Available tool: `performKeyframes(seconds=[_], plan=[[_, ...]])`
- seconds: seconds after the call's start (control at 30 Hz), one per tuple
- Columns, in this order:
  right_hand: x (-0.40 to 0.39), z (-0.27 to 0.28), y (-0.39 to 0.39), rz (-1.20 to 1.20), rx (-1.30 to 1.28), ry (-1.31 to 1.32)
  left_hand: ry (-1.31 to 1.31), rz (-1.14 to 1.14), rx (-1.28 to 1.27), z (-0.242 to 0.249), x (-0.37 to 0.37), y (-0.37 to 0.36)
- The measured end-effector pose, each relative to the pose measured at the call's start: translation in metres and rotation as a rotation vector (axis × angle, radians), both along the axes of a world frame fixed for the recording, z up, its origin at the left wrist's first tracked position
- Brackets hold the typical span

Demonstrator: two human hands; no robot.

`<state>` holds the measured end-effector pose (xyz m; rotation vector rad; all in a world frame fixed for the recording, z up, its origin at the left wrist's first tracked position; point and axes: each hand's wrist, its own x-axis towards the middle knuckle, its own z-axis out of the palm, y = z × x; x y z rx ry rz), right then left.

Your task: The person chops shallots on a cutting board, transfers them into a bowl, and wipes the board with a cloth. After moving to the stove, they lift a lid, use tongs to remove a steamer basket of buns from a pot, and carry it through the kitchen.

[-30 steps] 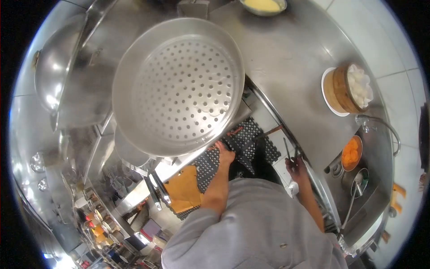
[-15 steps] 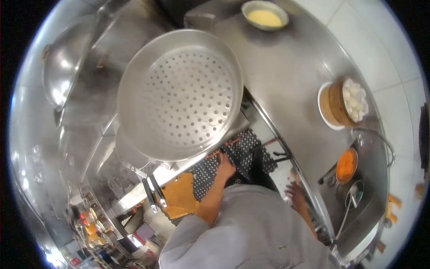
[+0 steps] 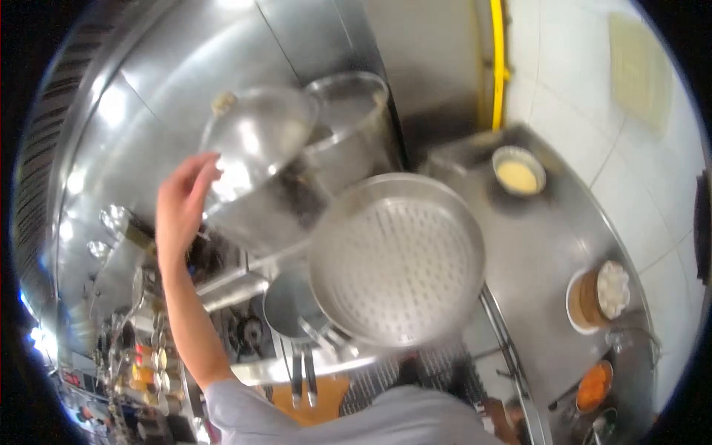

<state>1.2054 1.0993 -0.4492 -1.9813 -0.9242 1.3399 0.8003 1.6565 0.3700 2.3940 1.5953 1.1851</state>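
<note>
The left hand (image 3: 182, 204) is raised, fingers loosely spread, touching the left rim of the domed lid (image 3: 256, 159), which lies just to its right, tilted over the pot (image 3: 348, 126). The right hand is out of view. The steamer tray (image 3: 397, 259) sits lower right.

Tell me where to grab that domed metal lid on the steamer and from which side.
Grip the domed lid by the small knob at its crown, coming from the upper left, where the left hand already reaches its rim. The lid sits tilted, its crown turned that way, and steam seems to rise along the lower edge.
</note>
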Motion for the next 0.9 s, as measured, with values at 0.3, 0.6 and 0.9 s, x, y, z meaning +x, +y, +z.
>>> performKeyframes(seconds=[0.3, 0.6, 0.9], plan=[[-0.1, 0.11, 0.064, 0.12, 0.001, -0.558, 0.697, 0.221, 0.159, 0.024, -0.085, 0.317], [-0.119, 0.229, 0.049, -0.149, 0.131, -0.467, 0.569, 0.106, 0.161, 0.013, -0.098, 0.381], [0.1, 0.372, 0.157, -1.187, 0.563, 0.432, 0.501, 0.096, 0.023, 0.03, 0.019, 0.229]])
